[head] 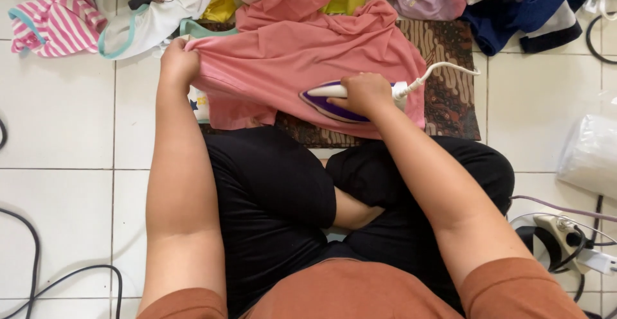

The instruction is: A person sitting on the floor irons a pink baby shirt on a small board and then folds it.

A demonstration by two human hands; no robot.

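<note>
Iron (334,100), purple and white, lies lengthwise across the pink garment (289,55) on the patterned mat (450,88), tip pointing left; right hand (366,93) grasps its handle, left hand (178,62) pinches the garment's left edge taut.

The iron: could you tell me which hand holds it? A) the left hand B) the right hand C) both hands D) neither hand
B: the right hand grips the handle of the iron on the pink garment, while the left hand pulls the cloth's edge.
</note>
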